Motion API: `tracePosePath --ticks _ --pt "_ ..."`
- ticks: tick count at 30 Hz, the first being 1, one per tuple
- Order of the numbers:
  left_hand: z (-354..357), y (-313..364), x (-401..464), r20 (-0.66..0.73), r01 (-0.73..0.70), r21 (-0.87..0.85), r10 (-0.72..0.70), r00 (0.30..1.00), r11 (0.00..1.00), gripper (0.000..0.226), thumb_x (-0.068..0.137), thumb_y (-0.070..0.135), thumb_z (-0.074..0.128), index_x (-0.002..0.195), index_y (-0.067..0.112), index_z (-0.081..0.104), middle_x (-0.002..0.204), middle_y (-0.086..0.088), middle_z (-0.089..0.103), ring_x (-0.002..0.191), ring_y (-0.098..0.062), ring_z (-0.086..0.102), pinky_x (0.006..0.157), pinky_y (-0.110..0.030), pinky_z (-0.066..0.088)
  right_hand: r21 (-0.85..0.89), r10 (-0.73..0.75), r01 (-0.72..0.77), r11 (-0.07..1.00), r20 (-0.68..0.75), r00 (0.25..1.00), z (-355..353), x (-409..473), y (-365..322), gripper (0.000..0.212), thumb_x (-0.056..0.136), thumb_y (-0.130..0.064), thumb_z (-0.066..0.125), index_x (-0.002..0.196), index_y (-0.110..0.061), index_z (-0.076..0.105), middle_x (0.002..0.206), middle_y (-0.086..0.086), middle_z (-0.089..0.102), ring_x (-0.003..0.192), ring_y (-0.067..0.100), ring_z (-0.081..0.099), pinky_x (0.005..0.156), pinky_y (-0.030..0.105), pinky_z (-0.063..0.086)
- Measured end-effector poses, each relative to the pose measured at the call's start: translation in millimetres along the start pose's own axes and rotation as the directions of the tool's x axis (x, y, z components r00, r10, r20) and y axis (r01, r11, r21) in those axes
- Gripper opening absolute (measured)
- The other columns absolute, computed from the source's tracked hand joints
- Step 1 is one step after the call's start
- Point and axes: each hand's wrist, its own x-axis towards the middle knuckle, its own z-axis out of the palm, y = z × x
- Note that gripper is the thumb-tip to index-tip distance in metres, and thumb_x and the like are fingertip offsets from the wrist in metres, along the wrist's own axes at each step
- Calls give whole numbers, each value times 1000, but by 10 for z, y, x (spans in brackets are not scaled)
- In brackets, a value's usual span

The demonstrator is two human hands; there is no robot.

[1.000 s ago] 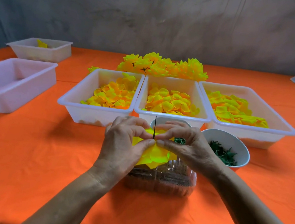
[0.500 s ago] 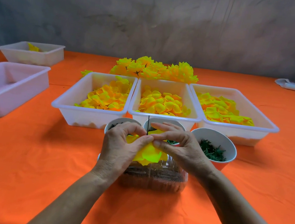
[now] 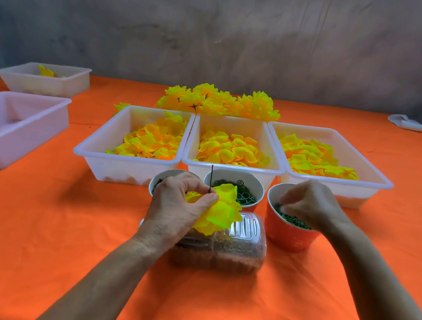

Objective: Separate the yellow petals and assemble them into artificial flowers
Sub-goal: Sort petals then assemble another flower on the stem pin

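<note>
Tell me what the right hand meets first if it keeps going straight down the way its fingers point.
The right hand points down into the orange cup; its fingertips would first meet the green pieces inside, which they seem to touch already, though depth is unclear.

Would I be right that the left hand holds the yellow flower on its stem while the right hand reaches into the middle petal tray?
Not quite. In the head view the left hand holds the yellow flower, but the right hand reaches into the orange cup of green pieces, not a petal tray.

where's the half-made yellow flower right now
In the head view, centre foreground: the left hand holds the half-made flower above the clear plastic box, before the middle cup.
</note>
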Motion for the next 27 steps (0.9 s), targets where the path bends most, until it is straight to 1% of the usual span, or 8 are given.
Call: tracePosePath --ticks 2,4,6,11,15,20,24,27 --pt "-7 1 3 9 13 -6 -13 1000 1000 5 74 14 78 74 14 74 83 3 69 84 -9 65 78 -19 47 -217 -15 37 975 102 995 50 7 -27 26 73 -5 66 53 -22 63 59 -4 55 72 23 51 57 23 39" --pt "-10 5 5 13 20 -5 -20 1000 1000 5 74 14 78 75 15 74 83 4 69 83 -8 64 76 -13 44 -314 -33 83 946 163 986 101 31 -41 32 74 -2 59 46 -17 52 51 -4 40 66 23 41 49 25 30" --pt "-16 10 1 13 30 -4 -30 999 1000 5 74 15 78 75 15 74 84 5 69 83 -7 63 73 -10 43 -350 -44 109 931 189 981 121 45 -47 26 75 -1 57 54 -15 63 57 3 46 66 24 41 49 25 30" --pt "-18 9 1 15 40 -22 -39 999 999 5 74 15 78 75 15 73 84 3 69 83 -8 63 75 -13 45 -329 -82 96 940 56 995 131 58 26 21 73 -13 67 54 -15 61 64 15 53 66 30 44 56 26 30" --pt "-20 2 4 34 47 -30 -46 998 998 5 75 16 78 75 16 73 83 4 68 83 -6 62 74 -12 44 -179 -49 57 982 52 997 106 104 136 46 81 -21 68 43 -12 44 47 4 37 50 20 36 49 31 25" --pt "-19 -13 2 38 46 -30 -45 998 998 4 75 17 78 75 17 73 84 5 68 84 -7 62 75 -14 45 177 -27 22 984 25 999 26 84 213 26 78 -15 73 52 -15 68 48 -2 51 48 11 45 48 23 32" --pt "-15 -21 -1 39 48 -46 -46 998 998 5 75 15 77 75 17 73 83 4 67 84 -9 62 73 -12 44 560 3 -3 829 0 1000 -25 29 249 19 68 -2 79 57 -15 71 48 -4 60 49 8 50 49 21 39" --pt "-13 -20 5 37 44 -44 -43 998 998 5 75 15 77 75 17 73 82 3 68 83 -7 62 72 -11 44 725 28 -6 689 -18 999 -65 0 260 15 64 0 78 60 -11 68 50 -2 62 48 7 52 46 14 42"
